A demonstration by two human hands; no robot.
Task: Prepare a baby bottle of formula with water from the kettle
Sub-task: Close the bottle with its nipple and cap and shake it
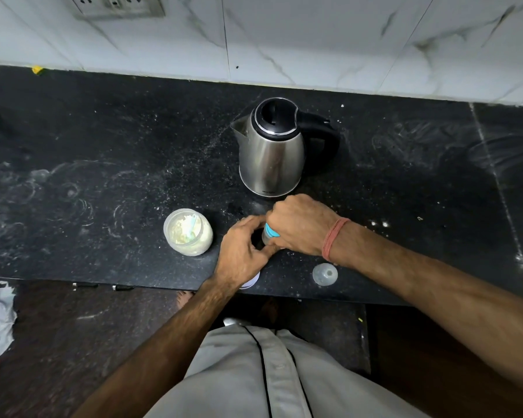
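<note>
Two hands meet over the bottle [267, 235] near the front edge of the counter [103, 152], just ahead of the kettle [272, 149]. We have our left hand [243, 251] curled round the bottle's body, probably to stop it turning, while our right hand [299, 224] closes over its blue ring from above, fingers wrapped on the top; whether we are screwing it on or off we cannot tell. An open jar [188, 232] of powder with a scoop in it stands left of the bottle, within easy reach. A clear cap [325, 274] lies at the front edge to the right, set aside for later, we judge. Something white shows under the left wrist, mostly hidden. White dust and ring marks streak the black stone; marbled tiles and a socket plate [115, 6] rise behind.
</note>
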